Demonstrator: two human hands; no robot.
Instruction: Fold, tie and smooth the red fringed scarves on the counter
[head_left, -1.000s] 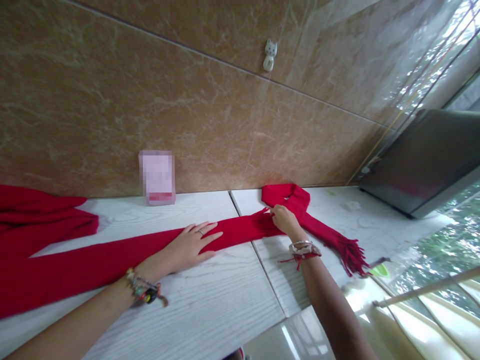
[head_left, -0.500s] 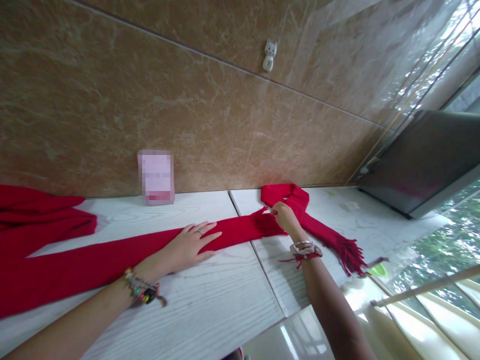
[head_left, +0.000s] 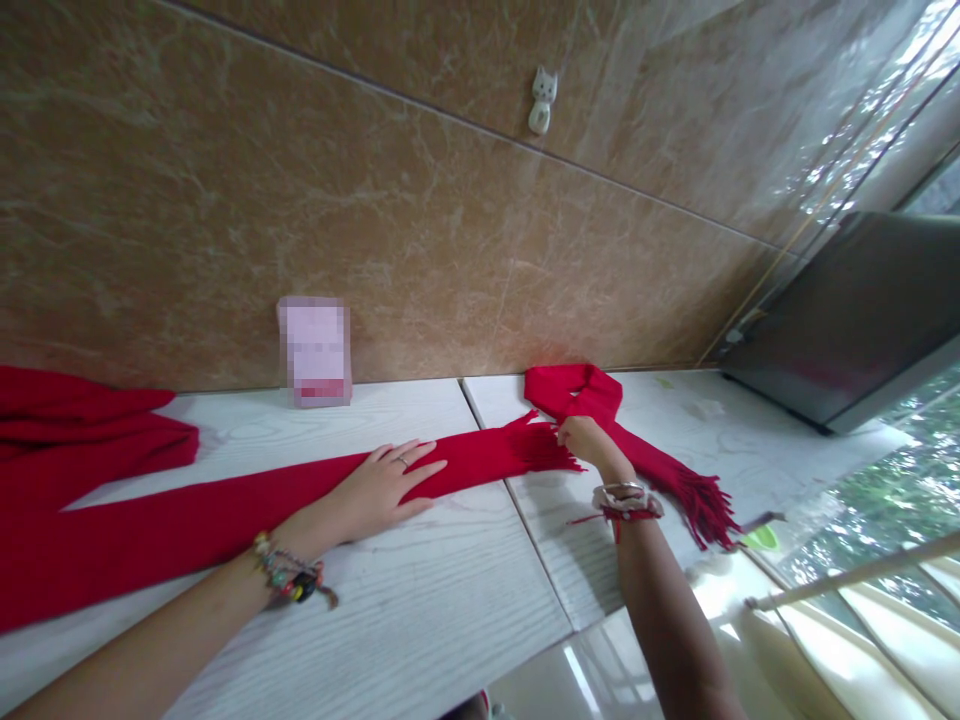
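Note:
A long red scarf [head_left: 300,498] lies stretched flat across the white wood-grain table. My left hand [head_left: 379,495] rests on it, palm down with the fingers spread. At the scarf's fringed right end, my right hand [head_left: 596,445] has its fingers pinched together on the fringe strands. Some strands stick out to the side near the back edge of that end. Behind and beyond the right hand is another red fringed scarf piece [head_left: 649,455], folded over in a loop, its tassels pointing right. Whether the two pieces join cannot be seen.
More red fabric [head_left: 90,430] is bunched at the far left. A pink box [head_left: 315,350], blurred out, leans against the brown marble wall [head_left: 412,220]. A white cat-shaped hook [head_left: 543,100] hangs there. A dark appliance [head_left: 847,310] stands at the right, near a green object [head_left: 761,538].
My right hand has moved slightly right along the fringe, and more strands now lie spread out. My left hand has stayed flat on the scarf.

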